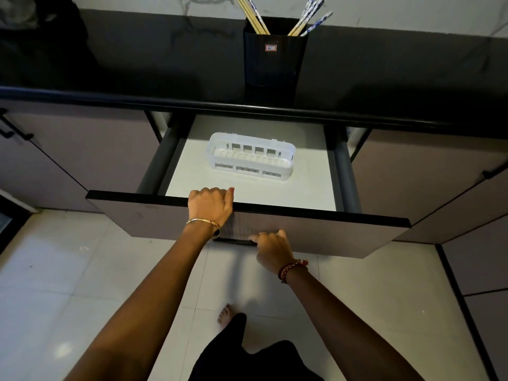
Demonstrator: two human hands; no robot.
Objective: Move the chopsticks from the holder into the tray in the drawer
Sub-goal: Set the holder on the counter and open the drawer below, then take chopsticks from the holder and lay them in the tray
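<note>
On drawer [275,224] — L hand [210,204], R hand [272,248].

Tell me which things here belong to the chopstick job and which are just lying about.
Job:
chopsticks
holder
tray
drawer
left hand, gripping the drawer's top edge
right hand, at the drawer's handle

Lying about:
dark shape on the counter's far left
neighbouring cabinet doors

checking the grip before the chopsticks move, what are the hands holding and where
Both hold the drawer: left hand curls over its front's top edge, right hand grips the handle at the bottom edge.
</note>
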